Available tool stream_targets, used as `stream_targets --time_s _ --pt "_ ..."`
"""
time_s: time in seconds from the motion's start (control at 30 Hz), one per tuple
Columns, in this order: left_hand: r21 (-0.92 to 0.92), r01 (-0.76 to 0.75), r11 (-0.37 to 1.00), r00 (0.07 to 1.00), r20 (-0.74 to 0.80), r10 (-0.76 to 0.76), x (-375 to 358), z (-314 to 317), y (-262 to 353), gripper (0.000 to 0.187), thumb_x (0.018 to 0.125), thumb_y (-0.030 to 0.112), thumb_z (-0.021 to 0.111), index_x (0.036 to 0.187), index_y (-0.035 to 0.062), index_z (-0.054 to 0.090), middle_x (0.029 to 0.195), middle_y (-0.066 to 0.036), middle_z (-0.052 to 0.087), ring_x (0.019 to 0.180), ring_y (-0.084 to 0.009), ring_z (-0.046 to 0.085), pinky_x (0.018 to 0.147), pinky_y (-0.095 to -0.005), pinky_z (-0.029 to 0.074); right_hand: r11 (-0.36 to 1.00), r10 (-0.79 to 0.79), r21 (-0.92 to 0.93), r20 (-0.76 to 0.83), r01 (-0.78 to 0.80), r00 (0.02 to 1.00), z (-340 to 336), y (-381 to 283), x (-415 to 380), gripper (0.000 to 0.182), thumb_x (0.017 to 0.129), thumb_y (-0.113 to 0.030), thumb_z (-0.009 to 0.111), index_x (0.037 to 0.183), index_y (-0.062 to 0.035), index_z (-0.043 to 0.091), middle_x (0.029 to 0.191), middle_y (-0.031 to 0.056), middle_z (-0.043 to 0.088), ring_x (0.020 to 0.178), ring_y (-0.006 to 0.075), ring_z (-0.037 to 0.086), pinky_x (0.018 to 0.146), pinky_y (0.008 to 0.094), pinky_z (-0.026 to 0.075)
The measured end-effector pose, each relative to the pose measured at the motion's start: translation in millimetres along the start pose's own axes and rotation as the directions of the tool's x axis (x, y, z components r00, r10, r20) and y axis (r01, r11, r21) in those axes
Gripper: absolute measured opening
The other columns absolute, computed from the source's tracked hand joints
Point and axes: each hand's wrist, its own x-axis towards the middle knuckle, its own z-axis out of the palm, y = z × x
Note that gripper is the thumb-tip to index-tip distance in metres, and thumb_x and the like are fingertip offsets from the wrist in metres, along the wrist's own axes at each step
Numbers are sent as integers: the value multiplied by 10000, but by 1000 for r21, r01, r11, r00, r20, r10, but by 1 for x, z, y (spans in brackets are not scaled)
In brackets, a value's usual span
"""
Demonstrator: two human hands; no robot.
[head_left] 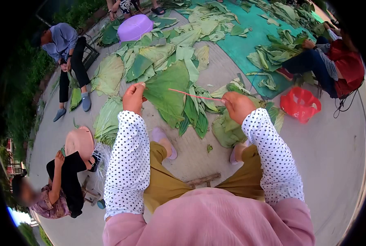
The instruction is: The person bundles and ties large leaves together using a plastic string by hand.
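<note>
Hands: While the left hand [133, 98] pinches the edge of 1 large green leaf [170, 92] between thumb and fingers, the right hand [237, 105] is closed on 1 end of a thin pink strip [196, 96].
Leaf: upper middle of the frame, spread out to the right of the left hand, above the ground.
Pink strip: stretched nearly straight from the right hand to in front of the leaf; whether it touches the leaf, I cannot tell.
Leaf pile: many loose, overlapping leaves [156, 55] across the top middle, with a folded bundle [228, 130] below the right hand.
Containers: purple basin [135, 28] at top, left of middle; red basket [300, 105] at right; pink basin [79, 141] at left, near white strands [102, 160].
Ground: grey pavement [330, 147], with a green mat [245, 43] at upper right.
People: 1 seated person [64, 45] at upper left, 1 at lower left, 1 at upper right.
</note>
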Motion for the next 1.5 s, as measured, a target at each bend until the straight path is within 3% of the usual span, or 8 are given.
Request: stream_targets --time_s 0.1,0.17,0.23,0.6,0.73,0.97,1.3,1.5 --pt "-58 46 997 997 65 -42 -18 7 -5 174 886 214 651 999 81 651 882 11 659 738 -85 578 658 -258 463 1000 -9 -10 2 9 1000 3 4 -1 126 913 -126 554 939 -11 598 851 191 591 789 387 582 699 438 464" --pt "-194 212 958 976 101 -195 -23 16 -19 157 885 211 660 984 90 649 873 17 654 739 -91 578 666 -266 463 999 -41 2 9 41 999 6 8 0 132 914 -129 549 945 -12 603 847 189 592 789 386 583 697 441 463" --pt "-251 254 934 964 137 -226 -30 28 -15 144 881 214 670 964 99 644 864 20 649 745 -95 579 680 -268 462 1000 -21 -16 17 21 1000 8 7 3 136 916 -152 549 931 -27 602 855 188 600 791 390 589 698 456 466" --pt "-150 172 974 968 209 -139 -32 43 -10 149 885 245 679 866 107 626 802 36 627 680 -71 563 639 -235 448 996 18 -87 55 -13 998 12 9 8 126 912 -147 539 937 -45 609 876 188 616 798 396 606 706 473 480" --pt "-147 197 969 966 196 -167 -43 47 -3 145 867 200 701 889 75 630 798 27 623 674 -65 553 622 -219 439 988 74 -138 81 -62 994 10 3 4 119 894 -137 547 935 -39 600 883 187 621 792 396 611 700 481 483" --pt "-21 -8 1000 987 162 12 -37 53 -30 181 819 72 724 981 21 661 834 20 640 714 -53 542 638 -212 438 979 68 -195 75 -52 995 5 -4 9 140 895 -172 546 901 -43 602 896 186 637 814 380 631 710 486 488" --pt "212 -129 969 990 90 112 -45 65 -27 186 817 92 719 960 -20 681 817 -6 665 708 -61 560 649 -218 454 970 93 -231 49 -79 994 10 0 8 107 851 -147 597 892 -61 646 856 184 644 763 397 621 682 481 490" --pt "168 -126 978 992 50 119 -47 68 -30 198 816 113 726 952 -27 689 803 -3 662 696 -59 542 631 -225 442 967 106 -241 64 -88 992 11 2 8 112 853 -156 597 887 -63 648 864 188 645 767 396 624 683 484 492"
